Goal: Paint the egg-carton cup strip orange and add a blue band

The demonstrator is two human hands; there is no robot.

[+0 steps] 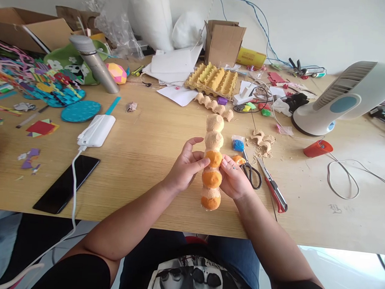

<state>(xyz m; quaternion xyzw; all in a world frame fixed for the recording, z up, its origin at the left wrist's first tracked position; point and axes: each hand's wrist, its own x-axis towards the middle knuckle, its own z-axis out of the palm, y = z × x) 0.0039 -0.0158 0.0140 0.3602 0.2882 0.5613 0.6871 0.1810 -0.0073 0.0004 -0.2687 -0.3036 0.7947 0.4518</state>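
Note:
A strip cut from an egg carton (pixel 212 179) is held lengthwise between my two hands, above the table. Its bumps nearest me are covered in orange, and the far ones are bare pale pulp. My left hand (pixel 187 165) grips its left edge, thumb on an orange bump. On the opposite edge my right hand (pixel 234 177) pinches it with thumb and fingers. Just right of that hand lie scissors (pixel 251 169), an orange packet (pixel 239 160) and a blue clay packet (pixel 238 144).
A red utility knife (pixel 275 191) and carton scraps (pixel 262 142) lie to the right. Farther back are an egg tray (pixel 211 80), another carton strip (pixel 213 106) and a white fan (pixel 336 101). Leftward are a phone (pixel 66 184), a power bank (pixel 96 130) and a tilted bottle (pixel 96 65).

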